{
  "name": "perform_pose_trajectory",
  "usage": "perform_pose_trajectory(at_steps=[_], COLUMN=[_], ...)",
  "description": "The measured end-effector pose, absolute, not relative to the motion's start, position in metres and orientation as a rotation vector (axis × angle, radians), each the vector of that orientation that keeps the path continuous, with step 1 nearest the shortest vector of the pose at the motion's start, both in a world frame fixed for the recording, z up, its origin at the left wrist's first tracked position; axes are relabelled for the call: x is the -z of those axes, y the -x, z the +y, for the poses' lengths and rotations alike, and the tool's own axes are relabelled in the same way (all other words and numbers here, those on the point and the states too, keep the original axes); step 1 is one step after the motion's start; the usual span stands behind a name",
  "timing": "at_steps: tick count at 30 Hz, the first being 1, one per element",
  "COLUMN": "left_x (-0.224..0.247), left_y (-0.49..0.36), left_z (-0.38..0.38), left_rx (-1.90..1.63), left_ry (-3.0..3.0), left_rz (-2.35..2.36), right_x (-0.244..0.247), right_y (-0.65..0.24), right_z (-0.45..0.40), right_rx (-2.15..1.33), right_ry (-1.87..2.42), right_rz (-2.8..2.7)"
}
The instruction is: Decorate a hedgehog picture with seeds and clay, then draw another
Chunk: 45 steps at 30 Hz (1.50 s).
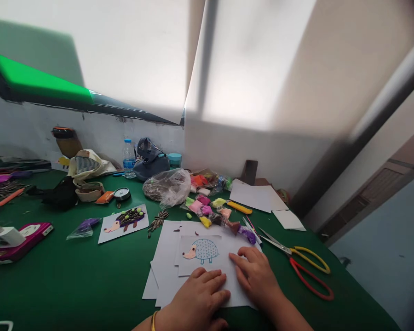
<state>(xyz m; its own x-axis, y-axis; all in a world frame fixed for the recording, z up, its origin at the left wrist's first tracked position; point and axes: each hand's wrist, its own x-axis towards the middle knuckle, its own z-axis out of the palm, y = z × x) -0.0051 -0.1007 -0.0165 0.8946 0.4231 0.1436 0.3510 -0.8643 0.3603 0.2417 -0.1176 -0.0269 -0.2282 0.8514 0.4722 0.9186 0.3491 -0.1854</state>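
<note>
Knuckles and backs of two bare hands fill the bottom of the view: the left grip (196, 301), with a gold bangle (153, 321) at its wrist, and the right grip (255, 276). Both lie flat and open, holding nothing, pressed onto a stack of white paper (162, 280). On that stack sits a smaller sheet bearing a hedgehog drawing (200, 253), with a pink face and a blue dotted body. The left fingertips (214, 279) touch its lower edge, while the right fingertips (239, 259) rest just beside its right edge, on the paper beneath.

Just above the right grip lies a packet of purple clay (247, 234), among other small clay packets (203, 207). To the right, scissors with red and yellow handles (307, 271) lie on the green worktop (55, 285), blades toward the paper. Farther left sit a hedgehog picture covered in purple and brown clay (124, 223), striped sunflower seeds (158, 219) and a clear bag of seeds (167, 188).
</note>
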Motion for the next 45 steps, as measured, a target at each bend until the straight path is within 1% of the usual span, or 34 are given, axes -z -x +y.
perform_pose_trajectory(at_steps=[3, 8, 25, 28, 45], left_x=[0.016, 0.014, 0.013, 0.012, 0.013], left_y=[0.005, 0.005, 0.005, 0.005, 0.006], left_z=[-0.101, -0.101, -0.101, -0.102, -0.101], left_rx=[-0.302, -0.3, -0.274, -0.279, -0.317], left_ry=[-2.727, -2.723, -2.724, -2.718, -2.73], left_rz=[0.573, 0.586, 0.585, 0.586, 0.569], right_x=[0.03, 0.029, 0.027, 0.025, 0.023], right_y=[-0.244, -0.247, -0.239, -0.24, -0.241], right_z=[-0.115, -0.116, -0.118, -0.122, -0.125], right_rx=[0.207, 0.179, 0.327, 0.333, 0.322], right_ry=[1.599, 1.573, 1.602, 1.558, 1.638], right_rz=[-2.063, -2.03, -2.069, -2.074, -2.135])
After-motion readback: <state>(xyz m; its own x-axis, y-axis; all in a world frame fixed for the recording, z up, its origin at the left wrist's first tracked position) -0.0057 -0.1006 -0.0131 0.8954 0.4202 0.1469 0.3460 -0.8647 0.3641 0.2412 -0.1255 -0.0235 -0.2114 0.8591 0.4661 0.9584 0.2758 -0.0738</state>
